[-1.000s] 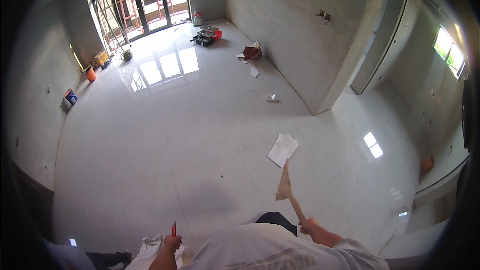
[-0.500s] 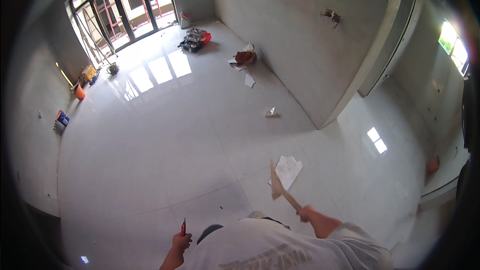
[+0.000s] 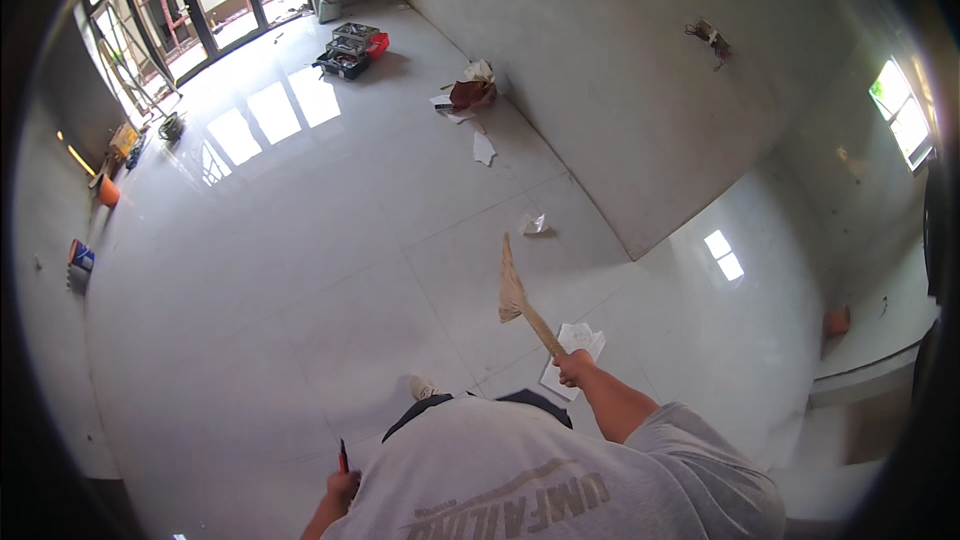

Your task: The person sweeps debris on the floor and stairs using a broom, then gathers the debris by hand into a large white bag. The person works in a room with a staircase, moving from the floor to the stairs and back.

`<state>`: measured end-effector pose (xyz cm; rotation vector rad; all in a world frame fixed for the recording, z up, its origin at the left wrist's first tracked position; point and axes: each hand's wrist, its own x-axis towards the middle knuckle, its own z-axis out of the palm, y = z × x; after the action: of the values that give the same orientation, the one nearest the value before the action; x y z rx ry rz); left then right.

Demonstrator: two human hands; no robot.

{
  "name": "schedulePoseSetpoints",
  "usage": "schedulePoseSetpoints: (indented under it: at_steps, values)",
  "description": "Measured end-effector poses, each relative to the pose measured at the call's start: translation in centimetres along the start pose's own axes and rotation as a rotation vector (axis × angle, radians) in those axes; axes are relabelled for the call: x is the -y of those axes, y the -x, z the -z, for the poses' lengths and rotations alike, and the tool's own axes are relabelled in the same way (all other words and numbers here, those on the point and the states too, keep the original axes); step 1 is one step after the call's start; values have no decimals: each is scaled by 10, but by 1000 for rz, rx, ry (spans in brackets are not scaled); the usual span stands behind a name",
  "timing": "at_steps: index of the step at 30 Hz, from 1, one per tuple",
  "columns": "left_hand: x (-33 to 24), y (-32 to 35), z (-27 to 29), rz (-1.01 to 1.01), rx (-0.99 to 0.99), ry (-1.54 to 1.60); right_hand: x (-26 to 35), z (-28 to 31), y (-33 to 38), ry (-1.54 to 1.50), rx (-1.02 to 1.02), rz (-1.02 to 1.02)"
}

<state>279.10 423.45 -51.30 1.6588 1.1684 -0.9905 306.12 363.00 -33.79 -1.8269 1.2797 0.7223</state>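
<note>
My right hand is closed round the handle of a straw-coloured broom. Its flared, pointed head reaches forward and to the left over the floor; whether it touches the tiles I cannot tell. Behind that hand lies a broken-edged flat white piece, partly covered by the hand and handle. Low on the left, my left hand grips a slim red tool with a dark tip pointing up; its exact kind is too small to make out. A crumpled whitish scrap lies beyond the broom head.
Glossy pale floor tiles spread ahead. A wall corner juts out on the right. Farther off are a reddish-brown heap of debris, an open toolbox, an orange bucket and a blue bucket. My shoe shows in front.
My view has shifted, with far things now nearer the upper left. The right hand and broom have moved forward and left, the head swinging off the white piece. Both hands keep their hold.
</note>
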Motion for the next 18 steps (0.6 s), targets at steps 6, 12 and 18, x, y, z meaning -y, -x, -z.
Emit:
schedulePoseSetpoints:
  at_steps: [6, 12, 18]
  values:
    - [-426, -80, 195, -235, -51, 437, 263, -57, -36, 23, -170, 12]
    - [-766, -96, 230, -474, -152, 547, 535, 4, -172, 21, -299, -4]
    - [-960, -156, 66, -125, -167, 238, 786, 123, -478, 541, -474, 89]
